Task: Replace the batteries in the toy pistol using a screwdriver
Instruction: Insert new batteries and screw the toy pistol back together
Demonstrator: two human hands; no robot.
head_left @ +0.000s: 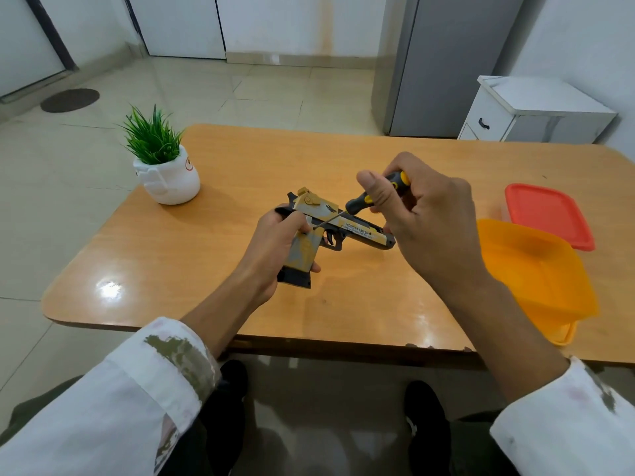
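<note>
Toy pistol (357, 230) is up off the table, grip wrapped in the left hand (271, 245). It has a tan-and-grey mottled body with black trim and "DESERT EAGLE" lettered along the slide. The muzzle points right and a black magazine base sticks out below the grip. The screwdriver (360, 202), with a black-and-yellow handle, is pinched in the right hand (426, 218). Its thin shaft slants down-left, tip set on the pistol's side just above the grip.

toy pistol (347, 225) slide | reads "DESERT EAGLE" | smaller line of print beneath it illegible
</note>
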